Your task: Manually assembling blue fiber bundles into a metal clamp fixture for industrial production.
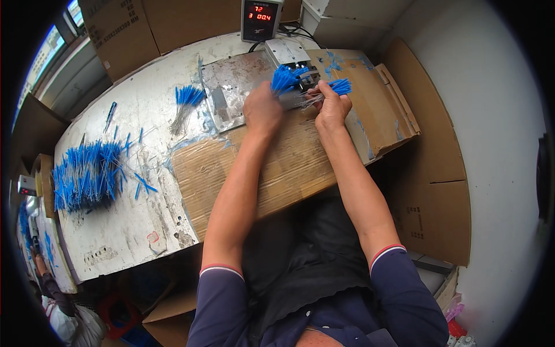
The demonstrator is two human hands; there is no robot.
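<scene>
My left hand (264, 110), blurred by motion, is closed around a bundle of thin wires with blue ends (284, 80), which fan out past the fingers. Beside it, my right hand (333, 109) grips a smaller bundle of blue-ended wires (341, 87), their pale strands pointing left toward the other hand. Both hands are at the front of a small metal machine (289, 53), whose working part is partly hidden by the wires. Farther left, a loose bunch of the same wires (188, 98) lies on the white table (133, 231).
A large pile of blue-ended wires (88, 173) covers the table's left side, near a pen-like tool (110, 115). Flattened cardboard (254, 179) lies under my forearms. A control box with red digits (260, 20) stands behind the machine. Another person's arm (43, 269) shows at far left.
</scene>
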